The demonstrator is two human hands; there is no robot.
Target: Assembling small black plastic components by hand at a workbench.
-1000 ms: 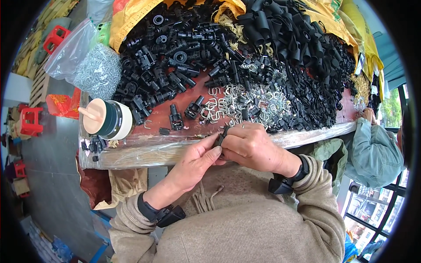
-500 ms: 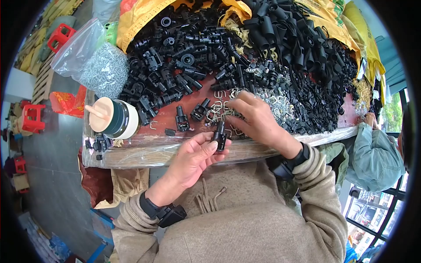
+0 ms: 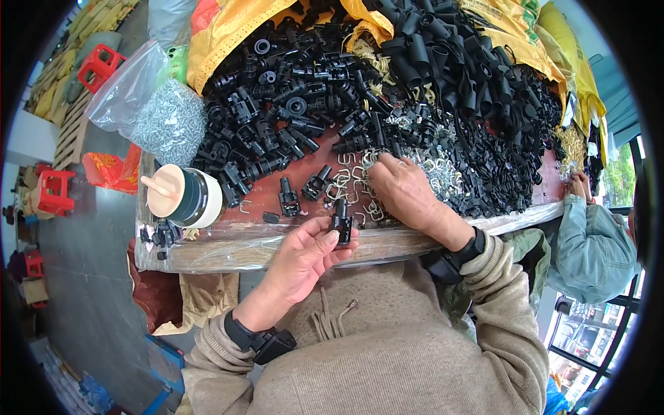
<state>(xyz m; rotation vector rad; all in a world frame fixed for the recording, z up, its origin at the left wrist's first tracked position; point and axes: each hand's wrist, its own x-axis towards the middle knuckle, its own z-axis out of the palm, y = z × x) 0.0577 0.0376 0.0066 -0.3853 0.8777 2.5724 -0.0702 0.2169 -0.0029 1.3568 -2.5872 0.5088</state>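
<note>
A clear bag [image 3: 142, 104] at the table's far left holds a mass of small grey metal bits, and the yellow sacks [image 3: 242, 28] along the far edge spill black plastic parts [image 3: 290, 104] over most of the red-brown table [image 3: 256, 214]. Further right the heap turns to black tubes [image 3: 449, 55].

The left hand [image 3: 304, 252] pinches a black part [image 3: 341, 220] between thumb and fingertips, upright, just over the table's near edge, which is wrapped in clear film. The part is small and dark, with a narrow neck on top and a blocky lower body (finer detail is too small to tell). The right hand [image 3: 401, 190] lies palm down on a scatter of wire clips [image 3: 353, 180], fingers curled into them; whether it has one pinched cannot be told, as the fingertips are hidden among the clips.

Two more parts [image 3: 289, 197] of the same kind stand on the bare table just left of the clips, and a small black piece lies near them. To the left stands a round spool [image 3: 183, 196] with a pale top and a peg in its middle. A few black parts sit at the table's near left corner. At the right end of the table another person's hand [image 3: 577, 185] (blue sleeve) rests at the edge, well apart. Both wrists wear dark bands.
</note>
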